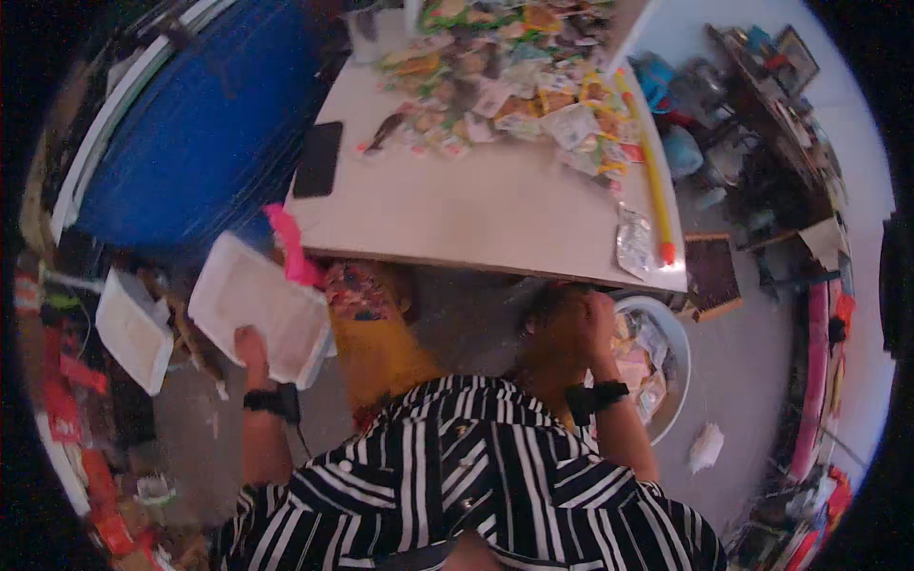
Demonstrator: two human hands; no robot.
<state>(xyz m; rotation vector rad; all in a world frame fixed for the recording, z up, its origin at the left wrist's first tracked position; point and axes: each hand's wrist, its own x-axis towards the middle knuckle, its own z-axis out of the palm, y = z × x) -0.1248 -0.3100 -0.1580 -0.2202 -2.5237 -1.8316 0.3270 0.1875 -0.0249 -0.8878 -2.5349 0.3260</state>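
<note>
My left hand [251, 352] grips the near rim of a white rectangular box [262, 295], its thumb over the inside and the other fingers mostly hidden. The box looks empty and is tilted beside my left leg. A second white box or lid [135, 330] stands tilted farther left. My right hand [598, 322] is at my right knee, beside the rim of a pale round basin [683, 362]. Its fingers are blurred, and I cannot make out whether they hold anything. Small colourful packets [651, 344] fill part of the basin.
Ahead, a white table [428, 209] bears a heap of small packets [505, 90], a dark flat phone-like slab [318, 160], a yellow tube [652, 176] and a silver packet [633, 243]. A large blue surface [205, 124] stands at left. A white crumpled thing [705, 447] lies on the floor.
</note>
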